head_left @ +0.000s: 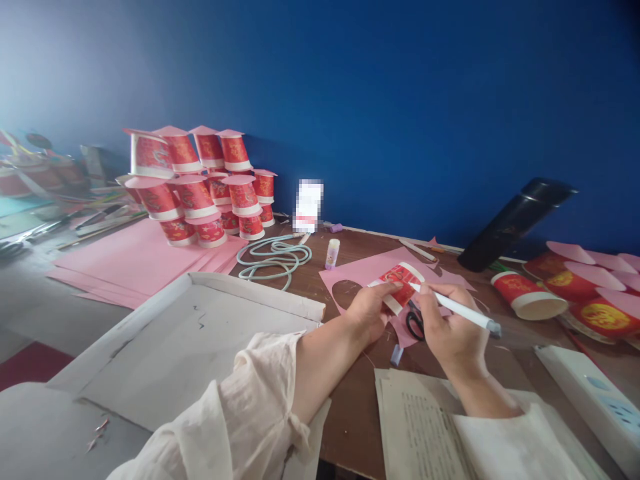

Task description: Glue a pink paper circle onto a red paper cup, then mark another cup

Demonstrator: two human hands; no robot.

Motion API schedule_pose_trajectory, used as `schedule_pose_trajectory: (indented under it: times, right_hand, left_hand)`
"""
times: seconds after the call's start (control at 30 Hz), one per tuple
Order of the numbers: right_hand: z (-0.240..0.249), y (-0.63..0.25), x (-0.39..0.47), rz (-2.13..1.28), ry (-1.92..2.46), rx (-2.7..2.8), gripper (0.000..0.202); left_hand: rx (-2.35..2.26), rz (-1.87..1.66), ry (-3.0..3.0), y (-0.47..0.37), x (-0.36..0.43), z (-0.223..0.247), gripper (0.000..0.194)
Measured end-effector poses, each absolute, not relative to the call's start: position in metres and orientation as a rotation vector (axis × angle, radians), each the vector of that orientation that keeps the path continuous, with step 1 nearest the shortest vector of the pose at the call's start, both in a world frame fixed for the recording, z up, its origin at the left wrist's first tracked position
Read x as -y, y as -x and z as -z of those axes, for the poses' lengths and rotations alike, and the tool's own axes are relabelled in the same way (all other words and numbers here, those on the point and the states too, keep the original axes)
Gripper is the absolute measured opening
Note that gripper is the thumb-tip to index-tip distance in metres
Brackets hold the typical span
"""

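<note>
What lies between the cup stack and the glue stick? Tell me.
In the head view, a pale coiled cable lies there, with a blurred screen behind.

- Pale glare on blue wall, far left of the left hand.
- Wall darker beyond the right hand.
- Phone pixelated, ahead of both hands.
- Far-left edge blurred.

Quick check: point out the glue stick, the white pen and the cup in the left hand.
Glue stick (332,255): head view, on its barrel.
White pen (463,310): head view, on its barrel.
Cup (404,295): head view, on its red printed side.
</note>
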State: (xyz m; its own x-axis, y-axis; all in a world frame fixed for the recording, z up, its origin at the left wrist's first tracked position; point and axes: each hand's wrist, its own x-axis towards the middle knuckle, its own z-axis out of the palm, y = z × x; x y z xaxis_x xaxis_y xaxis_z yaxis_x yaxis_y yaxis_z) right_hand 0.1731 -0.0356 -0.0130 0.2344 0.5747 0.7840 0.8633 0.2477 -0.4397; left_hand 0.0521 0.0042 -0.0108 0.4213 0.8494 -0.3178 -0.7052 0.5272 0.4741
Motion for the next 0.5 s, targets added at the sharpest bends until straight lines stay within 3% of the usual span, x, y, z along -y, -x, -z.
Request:
schedule_pose_trajectory:
  times: [0.5]
  right_hand:
    - [0.0097, -0.1739, 0.0359, 0.337, 1.360, 1.343, 0.021]
  left_hand:
    - [-0.587, -0.980, -0.218, -0.0487, -0.0038, 0.0038, 0.007]
